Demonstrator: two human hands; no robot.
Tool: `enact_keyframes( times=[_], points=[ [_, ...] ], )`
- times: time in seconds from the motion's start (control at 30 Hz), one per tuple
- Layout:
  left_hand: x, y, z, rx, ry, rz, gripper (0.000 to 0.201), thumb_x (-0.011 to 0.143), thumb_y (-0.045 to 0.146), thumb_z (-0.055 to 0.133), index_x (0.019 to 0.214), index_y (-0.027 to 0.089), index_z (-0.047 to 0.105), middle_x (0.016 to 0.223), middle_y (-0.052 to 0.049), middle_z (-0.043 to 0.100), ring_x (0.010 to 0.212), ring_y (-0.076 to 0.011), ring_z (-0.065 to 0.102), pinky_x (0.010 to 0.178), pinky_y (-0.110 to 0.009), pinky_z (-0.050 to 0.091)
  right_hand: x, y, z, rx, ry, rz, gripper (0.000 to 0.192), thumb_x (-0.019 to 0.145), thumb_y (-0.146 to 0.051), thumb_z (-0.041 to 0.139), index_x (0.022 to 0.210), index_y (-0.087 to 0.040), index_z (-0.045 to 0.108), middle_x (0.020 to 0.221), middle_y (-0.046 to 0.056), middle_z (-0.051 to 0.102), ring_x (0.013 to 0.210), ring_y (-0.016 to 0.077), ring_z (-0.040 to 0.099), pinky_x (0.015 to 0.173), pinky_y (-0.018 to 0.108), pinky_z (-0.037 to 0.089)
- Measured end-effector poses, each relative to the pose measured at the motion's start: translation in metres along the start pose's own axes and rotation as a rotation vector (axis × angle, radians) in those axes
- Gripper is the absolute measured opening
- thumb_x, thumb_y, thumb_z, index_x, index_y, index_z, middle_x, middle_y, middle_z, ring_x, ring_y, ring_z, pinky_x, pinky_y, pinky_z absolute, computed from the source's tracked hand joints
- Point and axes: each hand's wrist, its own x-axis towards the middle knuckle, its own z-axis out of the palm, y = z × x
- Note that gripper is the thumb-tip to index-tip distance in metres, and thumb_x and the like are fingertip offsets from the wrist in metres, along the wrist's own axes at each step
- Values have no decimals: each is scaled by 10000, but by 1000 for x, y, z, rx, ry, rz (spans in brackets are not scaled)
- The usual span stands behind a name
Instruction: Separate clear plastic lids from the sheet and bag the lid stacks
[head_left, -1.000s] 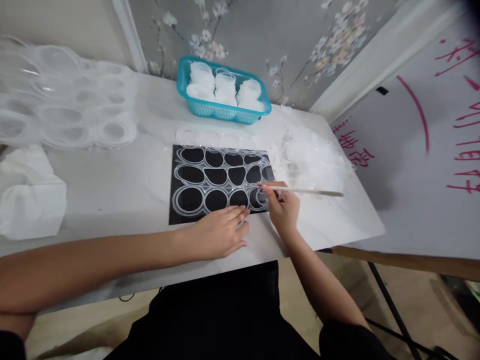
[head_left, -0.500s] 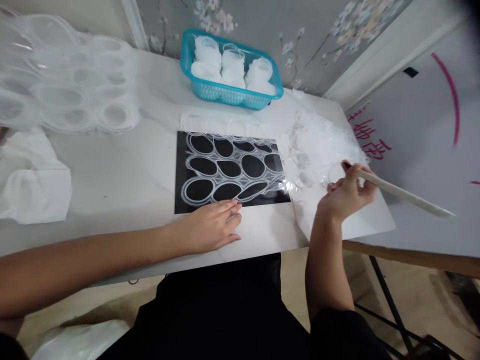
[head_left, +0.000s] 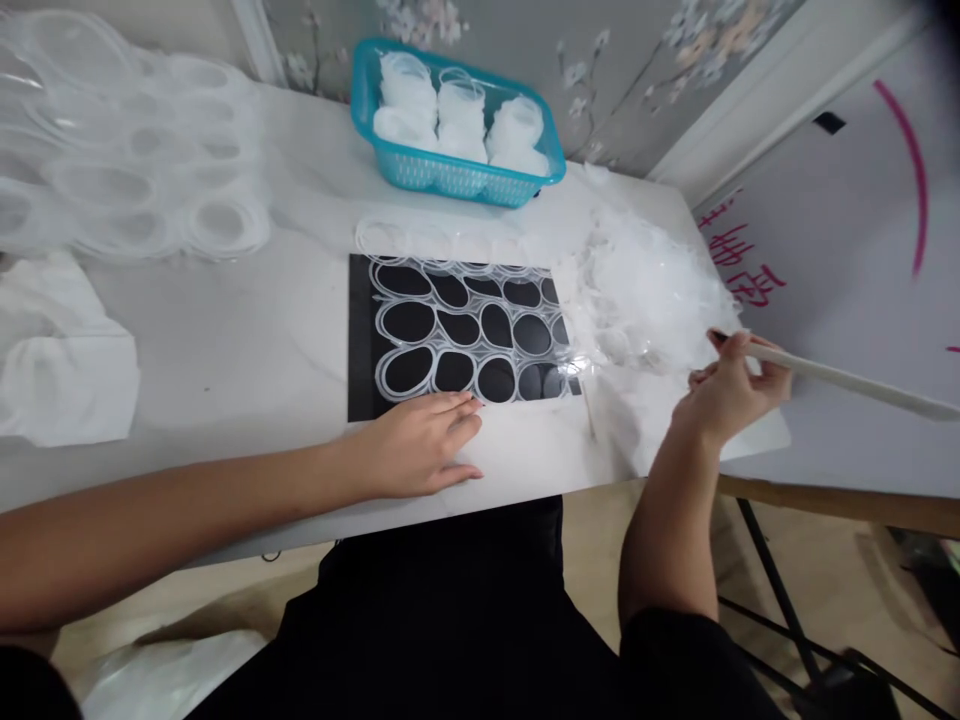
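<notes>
Right hand (head_left: 726,395) is closed around a long white stick (head_left: 847,378), fingers curled tight on its near end, the shaft running off to the right past the table edge. That hand sits at the right edge of the white table (head_left: 247,340), just near of a loose heap of clear plastic scraps (head_left: 645,290).

Left hand (head_left: 420,445) lies flat, palm down, fingers straight and close together, gripping nothing. Its fingertips press on the near edge of the black mat (head_left: 361,340), right beside the clear sheet of rings (head_left: 465,335). That sheet lies spread over the mat in the middle of the table, its oval and round outlines showing white against the black, and its right end runs up against the scrap heap. Whether the fingertips touch the sheet itself or only the mat, I cannot tell.

Farther out: a teal basket (head_left: 450,175) at the far side of the table, holding three stacks of white rings. Far left, a big pile of clear plastic sheets (head_left: 127,160) with round shapes pressed in them. Near left, a crumpled white cloth (head_left: 64,365) on the table. Floral wallpaper behind, and a white board with pink writing (head_left: 840,230) off to the right.
</notes>
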Motion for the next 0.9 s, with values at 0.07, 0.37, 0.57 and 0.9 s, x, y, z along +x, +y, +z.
enact_keyframes(
  times=[0.07, 0.37, 0.57, 0.9],
  points=[
    [0, -1, 1, 1, 27, 17, 567, 917, 546, 455, 1166, 54, 586, 1256, -168, 614, 1197, -257, 562, 1054, -352, 430, -11, -7, -4, -61, -105, -10, 108, 808, -277, 642, 837, -213, 559, 775, 77, 689, 378, 61, 390, 333, 242, 187],
    [0, 4, 3, 119, 35, 80, 499, 956, 469, 414, 1188, 60, 581, 1340, -155, 553, 1179, -295, 565, 1026, -408, 445, -129, -38, 18, -182, -1064, -105, 155, 878, -319, 601, 871, -204, 704, 879, 20, 704, 590, 101, 540, 552, 257, 426],
    [-1, 5, 4, 131, 88, 91, 442, 947, 460, 440, 1058, 73, 623, 1208, -142, 636, 1154, -290, 579, 1020, -396, 454, -129, -30, 20, -108, -1166, -32, 176, 875, -350, 604, 852, -197, 690, 873, 27, 702, 698, 136, 579, 609, 267, 427],
    [1, 5, 3, 129, 40, 76, 401, 945, 453, 451, 1102, 118, 605, 1266, -119, 604, 1153, -272, 570, 1010, -403, 436, -138, -28, 14, -66, -1173, -70, 167, 891, -340, 584, 881, -197, 669, 892, 28, 693, 689, 126, 555, 598, 265, 393]
  ],
)
